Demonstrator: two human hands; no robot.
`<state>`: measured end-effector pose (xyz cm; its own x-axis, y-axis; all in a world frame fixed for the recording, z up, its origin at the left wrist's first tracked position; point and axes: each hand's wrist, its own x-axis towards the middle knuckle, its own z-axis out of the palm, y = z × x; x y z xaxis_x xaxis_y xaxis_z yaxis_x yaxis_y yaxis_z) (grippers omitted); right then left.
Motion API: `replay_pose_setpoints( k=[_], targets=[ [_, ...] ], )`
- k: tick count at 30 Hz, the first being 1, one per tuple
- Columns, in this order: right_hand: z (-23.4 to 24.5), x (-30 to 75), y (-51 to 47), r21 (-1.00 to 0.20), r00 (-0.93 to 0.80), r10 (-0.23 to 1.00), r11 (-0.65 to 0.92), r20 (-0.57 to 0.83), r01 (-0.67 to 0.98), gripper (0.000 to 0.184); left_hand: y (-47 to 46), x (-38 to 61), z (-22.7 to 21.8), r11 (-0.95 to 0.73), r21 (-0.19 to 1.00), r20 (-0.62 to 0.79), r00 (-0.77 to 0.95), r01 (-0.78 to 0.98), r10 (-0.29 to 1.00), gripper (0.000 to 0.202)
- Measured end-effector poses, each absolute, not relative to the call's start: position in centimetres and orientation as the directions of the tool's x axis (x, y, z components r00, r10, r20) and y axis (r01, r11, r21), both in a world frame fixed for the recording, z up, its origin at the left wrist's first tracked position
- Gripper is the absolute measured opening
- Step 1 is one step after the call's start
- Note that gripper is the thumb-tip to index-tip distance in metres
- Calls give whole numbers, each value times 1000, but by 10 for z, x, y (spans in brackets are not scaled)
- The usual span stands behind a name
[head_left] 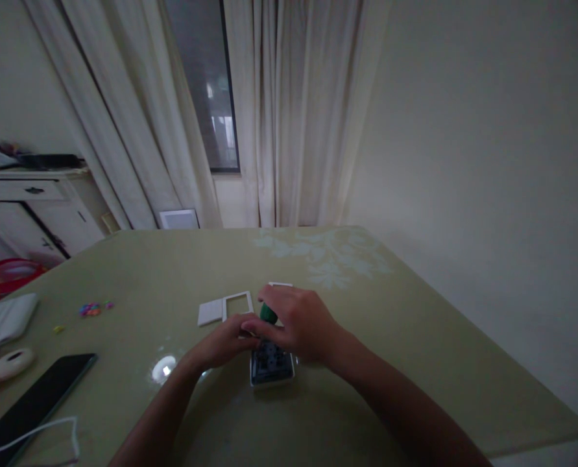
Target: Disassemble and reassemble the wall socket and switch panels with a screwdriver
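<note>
Switch module (pixel 272 364): it lies flat on the bench (pixel 376 337), just in front of you at the near middle, dark inner side up, so its workings face the tool.
Green-handled tool (pixel 268 313): it stands about upright over the module, only the green handle showing; the tip is hidden behind your hands, so I cannot tell where it bears.
Right hand (pixel 301 324): your fingers are wrapped closed round the tool's handle from above, a grip that reads as suited to pressing down and turning.
Left hand (pixel 228 342): it rests against the module's far left edge, fingers curled narrow; it appears to steady the part, though whether it pinches anything I cannot tell.
White frame (pixel 238 305): it lies flat just beyond your hands, its window empty, apart from the module.
White cover plate (pixel 210 312): it touches the frame's left side, set out of the working area.
Further white piece (pixel 280 285): only an edge shows behind your right hand.
Phone (pixel 36 403): at the near left, well apart, a white cable (pixel 50 431) beside it.
Small coloured bits (pixel 90 309): on the bench to the left.
</note>
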<state>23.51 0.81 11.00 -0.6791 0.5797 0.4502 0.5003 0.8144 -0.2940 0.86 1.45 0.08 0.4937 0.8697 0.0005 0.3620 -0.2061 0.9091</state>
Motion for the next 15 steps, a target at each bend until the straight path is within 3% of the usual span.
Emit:
replay_pose_setpoints(
  k=[3,8,11,15],
  targets=[
    [113,236,7,-229,-645,658,747,388,624,27,13,11,-1,-200,917,2,498,344,867,17],
    [120,240,8,-385,-771,493,856,404,346,20,13,20,-2,-219,914,18,506,341,862,19],
    [122,241,9,-407,-789,460,865,406,295,21,13,23,-3,-242,906,36,508,346,861,24],
    [119,239,6,-322,-764,525,847,374,424,21,12,22,-6,-258,902,42,526,345,850,32]
  ],
)
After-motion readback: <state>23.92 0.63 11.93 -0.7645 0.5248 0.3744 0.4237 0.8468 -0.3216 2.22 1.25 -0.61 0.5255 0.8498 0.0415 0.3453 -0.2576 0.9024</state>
